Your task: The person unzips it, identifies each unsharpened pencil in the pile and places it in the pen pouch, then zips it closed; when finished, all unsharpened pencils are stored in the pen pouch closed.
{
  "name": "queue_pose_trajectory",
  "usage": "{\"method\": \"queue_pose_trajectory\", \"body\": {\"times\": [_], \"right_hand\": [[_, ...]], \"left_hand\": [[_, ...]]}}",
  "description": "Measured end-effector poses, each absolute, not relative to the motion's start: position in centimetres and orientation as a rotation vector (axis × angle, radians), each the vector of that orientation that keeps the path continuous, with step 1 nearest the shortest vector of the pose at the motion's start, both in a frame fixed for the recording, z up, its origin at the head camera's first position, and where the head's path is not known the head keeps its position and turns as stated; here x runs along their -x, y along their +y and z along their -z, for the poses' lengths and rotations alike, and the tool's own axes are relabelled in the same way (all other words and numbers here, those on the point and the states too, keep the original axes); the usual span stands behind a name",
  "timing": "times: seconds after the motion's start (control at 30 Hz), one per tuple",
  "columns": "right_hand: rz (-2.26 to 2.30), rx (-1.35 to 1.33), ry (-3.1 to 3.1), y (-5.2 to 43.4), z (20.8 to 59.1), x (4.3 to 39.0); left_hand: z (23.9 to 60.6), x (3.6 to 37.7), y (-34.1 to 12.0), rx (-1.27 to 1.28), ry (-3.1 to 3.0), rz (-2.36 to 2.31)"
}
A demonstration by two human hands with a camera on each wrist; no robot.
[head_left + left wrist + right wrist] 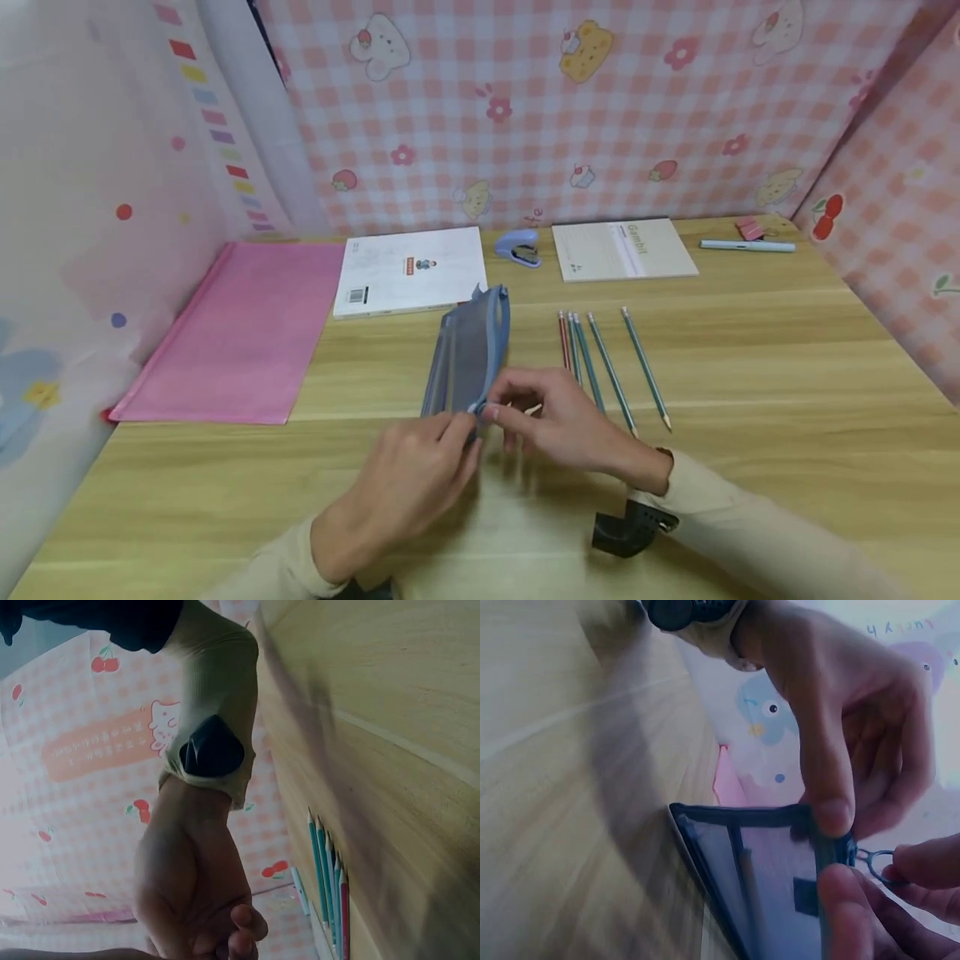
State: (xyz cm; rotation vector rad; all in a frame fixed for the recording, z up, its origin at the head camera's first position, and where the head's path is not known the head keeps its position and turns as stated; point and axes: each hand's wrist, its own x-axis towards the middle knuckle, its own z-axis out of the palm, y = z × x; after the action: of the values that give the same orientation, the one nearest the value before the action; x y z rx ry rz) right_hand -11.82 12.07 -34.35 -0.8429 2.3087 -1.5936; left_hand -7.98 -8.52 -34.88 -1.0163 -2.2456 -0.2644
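A blue-grey see-through zipper pouch [467,354] stands tilted on the table in front of me, and long, thin shapes show through its side. My left hand [408,471] grips the pouch's near end, thumb and fingers on its zipper edge. Just right of it, my right hand [558,417] pinches the zipper's ring pull [883,867] between thumb and fingers, close to my left fingertips. In the left wrist view my right hand [191,877] shows from the side, and the pouch is out of sight there.
Several pencils [645,367], green ones and a red one, lie right of the pouch. Behind are a pink folder [247,325], a white book [420,271], a purple stapler [519,248], a notepad [622,248], a light-blue pen [746,246] and a pink clip [748,227].
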Motion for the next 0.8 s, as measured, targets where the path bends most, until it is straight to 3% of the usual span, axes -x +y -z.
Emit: {"method": "queue_pose_trajectory", "body": {"times": [0.3, 0.8], "right_hand": [[1.516, 0.892, 2.576, 11.6, 35.0, 14.4], [1.401, 0.607, 3.107, 15.4, 34.6, 20.7]], "left_hand": [[34.3, 7.1, -8.8, 1.063, -2.067, 0.128], [35.1, 4.9, -11.2, 1.175, -2.111, 0.116]]}}
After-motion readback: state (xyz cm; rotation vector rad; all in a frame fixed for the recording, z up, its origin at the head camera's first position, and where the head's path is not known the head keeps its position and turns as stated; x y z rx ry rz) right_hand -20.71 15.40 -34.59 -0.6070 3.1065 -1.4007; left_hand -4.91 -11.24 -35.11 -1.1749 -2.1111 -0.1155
